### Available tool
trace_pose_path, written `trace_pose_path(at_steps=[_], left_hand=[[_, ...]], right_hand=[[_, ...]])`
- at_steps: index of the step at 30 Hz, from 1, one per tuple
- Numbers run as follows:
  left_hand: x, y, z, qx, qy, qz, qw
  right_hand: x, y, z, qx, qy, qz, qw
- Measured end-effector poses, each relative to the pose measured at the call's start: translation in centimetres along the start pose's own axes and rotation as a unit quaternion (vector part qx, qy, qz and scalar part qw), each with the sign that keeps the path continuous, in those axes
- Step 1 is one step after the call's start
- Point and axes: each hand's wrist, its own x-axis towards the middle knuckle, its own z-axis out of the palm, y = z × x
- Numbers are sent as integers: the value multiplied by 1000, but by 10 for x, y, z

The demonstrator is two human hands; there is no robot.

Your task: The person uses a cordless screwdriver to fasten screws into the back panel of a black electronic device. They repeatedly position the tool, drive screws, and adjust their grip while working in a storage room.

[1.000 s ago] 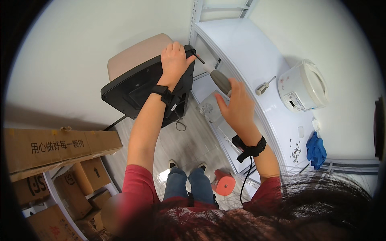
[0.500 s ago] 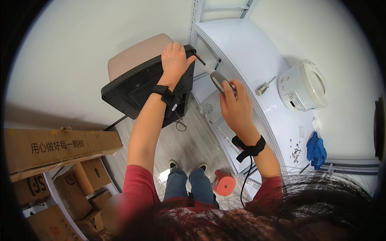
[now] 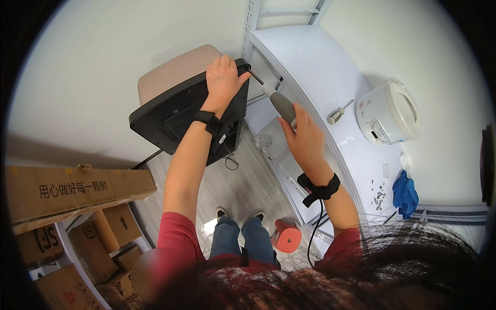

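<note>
A large appliance with a black panel (image 3: 168, 116) and a rounded beige body (image 3: 178, 70) is tilted up in front of me; I cannot tell its exact kind. My left hand (image 3: 223, 77) grips its upper edge, fingers over the rim and thumb near the right corner. In my right hand (image 3: 306, 137) is a screwdriver (image 3: 282, 105) with a grey handle, held near the handle's end. Its dark shaft slants up to the panel's corner beside my left thumb, where the tip meets the edge.
On the white tabletop (image 3: 320, 57) at the right lie a second screwdriver (image 3: 337, 114), a white rice cooker (image 3: 387, 113), scattered small dark pieces (image 3: 379, 195) and a blue cloth (image 3: 404, 194). A red stool (image 3: 288, 238) stands by my feet. Cardboard boxes (image 3: 77, 194) fill the lower left. A cord (image 3: 231, 161) hangs below the appliance.
My right fingers have shifted their hold on the screwdriver, lying further back on the handle than before. The left hand and the appliance have stayed nearly in place.
</note>
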Motion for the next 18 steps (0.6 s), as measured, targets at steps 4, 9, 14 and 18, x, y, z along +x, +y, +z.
trace_pose_path(at_steps=[4,9,14,18], left_hand=[[0,1,-1,-1,0,-3,1000],[-1,0,-1,-7,5,1,1000],[0,3,-2,3,-6,-7,1000],[1,3,-3,-4,4,-3,1000]], right_hand=[[6,-7,-8,-19,-66,85,994],[9,-8,-9,2,37,-48,998],[7,1,1,7,82,-107,991],[3,-5,3,8,33,-29,999]])
